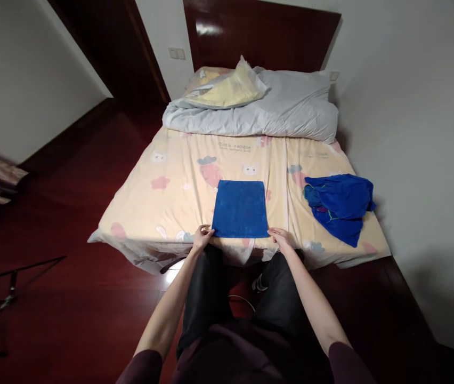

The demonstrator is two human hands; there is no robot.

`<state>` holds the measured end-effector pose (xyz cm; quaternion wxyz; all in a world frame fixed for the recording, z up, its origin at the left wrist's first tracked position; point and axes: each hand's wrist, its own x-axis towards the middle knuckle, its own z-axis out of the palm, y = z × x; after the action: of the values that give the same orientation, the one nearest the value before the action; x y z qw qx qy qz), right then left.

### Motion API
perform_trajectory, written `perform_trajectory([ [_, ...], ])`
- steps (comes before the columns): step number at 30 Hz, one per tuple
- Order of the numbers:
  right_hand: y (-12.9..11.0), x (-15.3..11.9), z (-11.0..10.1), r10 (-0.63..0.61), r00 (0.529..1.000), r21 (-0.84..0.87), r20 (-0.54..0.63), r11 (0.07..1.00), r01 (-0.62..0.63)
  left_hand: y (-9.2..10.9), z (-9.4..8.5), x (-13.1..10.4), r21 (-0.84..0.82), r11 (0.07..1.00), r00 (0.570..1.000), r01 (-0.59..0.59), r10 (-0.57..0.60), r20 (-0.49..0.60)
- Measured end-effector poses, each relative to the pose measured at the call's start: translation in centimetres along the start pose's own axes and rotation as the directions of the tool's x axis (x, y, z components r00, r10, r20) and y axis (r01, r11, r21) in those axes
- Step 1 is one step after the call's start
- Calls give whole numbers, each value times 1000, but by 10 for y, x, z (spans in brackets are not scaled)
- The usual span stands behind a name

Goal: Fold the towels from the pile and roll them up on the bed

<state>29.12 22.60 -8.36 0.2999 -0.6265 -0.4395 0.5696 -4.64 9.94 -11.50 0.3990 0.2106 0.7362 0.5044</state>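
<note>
A blue cloth (240, 209), roughly square, lies flat on the bed near its front edge. At its near left corner, my left hand (203, 236) pinches the fabric between thumb and fingers. My right hand (280, 237) grips the near right corner in the same way. To the right on the bed sits a crumpled heap of blue cloth (341, 202), with some green edging showing in its folds; neither hand touches it.
The bed has a pale yellow patterned sheet (139, 197). A rolled grey quilt (291, 104) and a yellow pillow (230, 88) lie by the dark headboard (267, 32). Black stand legs (11, 290) are on the floor at left. A wall (422, 149) borders the right.
</note>
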Motion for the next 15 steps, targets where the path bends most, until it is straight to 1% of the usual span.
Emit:
perform_trajectory([
  [4,2,7,0,14,999,34,-38,999,-13,7,1,0,13,1000,999,-19,19,-35],
  [8,8,3,-7,14,999,47,-31,999,-12,5,-8,-10,12,999,998,-40,40,-41],
  [12,15,-3,-18,28,1000,26,-7,999,-28,-2,-20,-20,8,1000,999,-22,22,25],
  [15,18,-4,-19,41,999,9,26,999,-41,-4,-23,-24,30,999,997,17,-19,72],
])
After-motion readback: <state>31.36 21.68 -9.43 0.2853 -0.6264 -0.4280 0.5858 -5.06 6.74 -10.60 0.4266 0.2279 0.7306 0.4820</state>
